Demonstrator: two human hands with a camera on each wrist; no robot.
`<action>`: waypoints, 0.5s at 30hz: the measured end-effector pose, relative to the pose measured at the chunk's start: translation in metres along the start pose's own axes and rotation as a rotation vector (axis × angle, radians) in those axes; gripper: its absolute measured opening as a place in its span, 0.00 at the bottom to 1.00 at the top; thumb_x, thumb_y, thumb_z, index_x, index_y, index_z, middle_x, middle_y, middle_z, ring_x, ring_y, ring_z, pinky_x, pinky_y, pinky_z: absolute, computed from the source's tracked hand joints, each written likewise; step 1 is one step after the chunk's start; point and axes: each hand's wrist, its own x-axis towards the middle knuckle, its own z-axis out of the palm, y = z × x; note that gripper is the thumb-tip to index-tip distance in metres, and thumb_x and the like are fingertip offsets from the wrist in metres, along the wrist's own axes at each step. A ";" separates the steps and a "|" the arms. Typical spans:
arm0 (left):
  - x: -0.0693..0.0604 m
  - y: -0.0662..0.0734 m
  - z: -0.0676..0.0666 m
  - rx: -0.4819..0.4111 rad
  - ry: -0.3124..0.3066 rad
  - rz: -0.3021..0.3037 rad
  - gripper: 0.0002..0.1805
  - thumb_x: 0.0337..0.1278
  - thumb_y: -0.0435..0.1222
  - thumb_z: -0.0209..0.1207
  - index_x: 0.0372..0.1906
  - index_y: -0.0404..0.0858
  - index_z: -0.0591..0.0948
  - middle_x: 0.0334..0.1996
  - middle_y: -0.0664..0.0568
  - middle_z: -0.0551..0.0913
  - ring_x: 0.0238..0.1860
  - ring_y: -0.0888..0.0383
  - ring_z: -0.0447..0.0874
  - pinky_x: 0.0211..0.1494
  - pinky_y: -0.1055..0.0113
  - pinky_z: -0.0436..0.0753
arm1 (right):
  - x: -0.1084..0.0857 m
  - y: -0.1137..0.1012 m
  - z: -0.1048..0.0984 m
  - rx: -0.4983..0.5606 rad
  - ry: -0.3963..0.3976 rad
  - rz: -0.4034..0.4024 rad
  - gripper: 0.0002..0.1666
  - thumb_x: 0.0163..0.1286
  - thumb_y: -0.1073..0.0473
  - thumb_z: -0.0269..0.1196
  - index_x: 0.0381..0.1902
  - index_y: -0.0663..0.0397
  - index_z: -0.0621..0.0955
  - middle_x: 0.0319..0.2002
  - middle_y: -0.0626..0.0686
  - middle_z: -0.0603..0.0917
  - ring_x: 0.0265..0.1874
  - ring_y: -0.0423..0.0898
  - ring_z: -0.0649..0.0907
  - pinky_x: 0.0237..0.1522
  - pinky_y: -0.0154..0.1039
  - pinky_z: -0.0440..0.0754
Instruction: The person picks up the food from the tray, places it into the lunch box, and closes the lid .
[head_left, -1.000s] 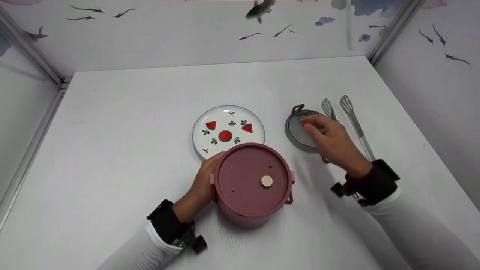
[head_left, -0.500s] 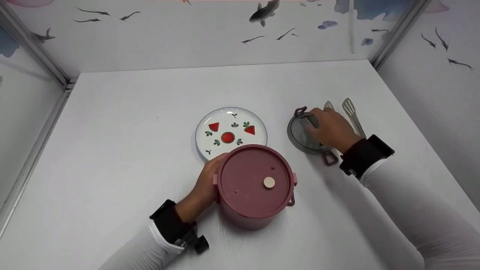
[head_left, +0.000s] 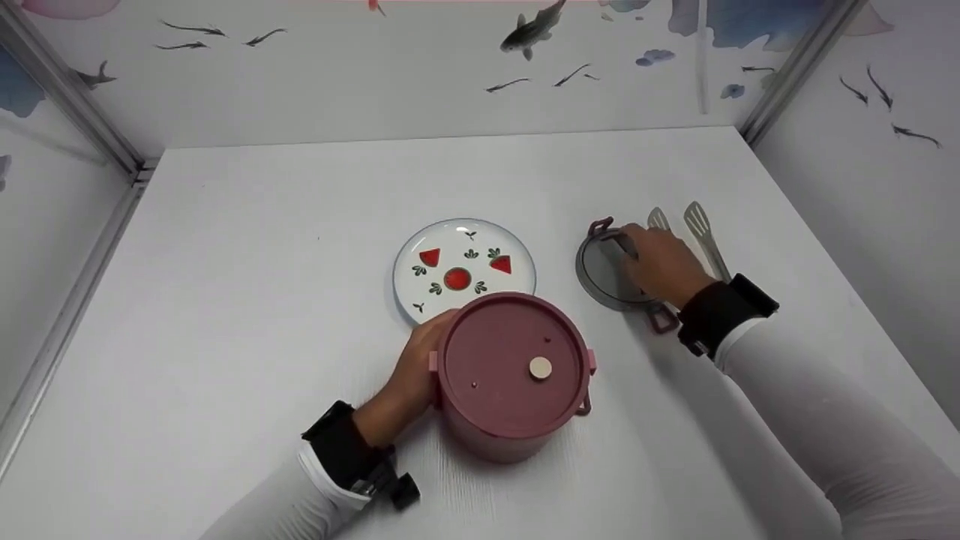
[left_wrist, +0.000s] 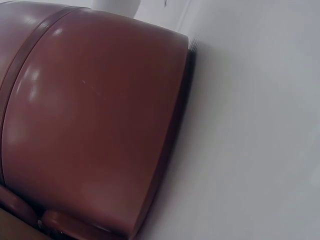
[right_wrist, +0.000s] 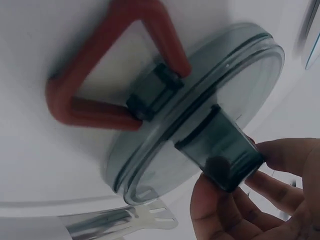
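A dark-red pot (head_left: 495, 442) with a matching lid (head_left: 502, 337) and a small cream knob stands in the head view's lower middle. My left hand (head_left: 409, 379) grips it by the handle on its left side; the fingers are mostly hidden. In the left wrist view the pot's wall (left_wrist: 95, 110) fills the left half. To the right sits a small round grey dish with a glass lid (head_left: 602, 266) and red loop handles (right_wrist: 100, 115). My right hand (head_left: 664, 266) pinches the lid's dark knob (right_wrist: 220, 150) between thumb and fingers. The lid rests on the dish.
A white plate (head_left: 450, 240) with watermelon pictures lies behind the pot, its front edge partly covered. Two slotted metal turners (head_left: 697, 217) lie beyond my right hand. White panels with painted fish (head_left: 532, 31) border the white table (head_left: 262, 262) at the back and sides.
My right hand has come down from above the glass lid and taken hold of its knob. My left hand and the dark-red pot have stayed in place.
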 end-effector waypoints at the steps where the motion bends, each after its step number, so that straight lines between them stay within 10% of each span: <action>1: 0.000 0.000 0.000 0.000 0.000 -0.003 0.26 0.79 0.44 0.35 0.58 0.38 0.82 0.53 0.48 0.85 0.59 0.55 0.79 0.66 0.62 0.76 | 0.000 0.001 0.000 0.006 0.012 -0.009 0.24 0.70 0.67 0.55 0.63 0.66 0.75 0.52 0.68 0.83 0.52 0.65 0.81 0.51 0.59 0.79; 15: 0.000 -0.001 0.000 -0.031 0.018 -0.041 0.26 0.79 0.45 0.36 0.58 0.38 0.82 0.53 0.48 0.85 0.59 0.55 0.78 0.65 0.63 0.75 | -0.017 -0.045 -0.023 0.144 0.323 -0.285 0.23 0.76 0.68 0.55 0.66 0.55 0.77 0.47 0.63 0.79 0.40 0.50 0.80 0.40 0.39 0.77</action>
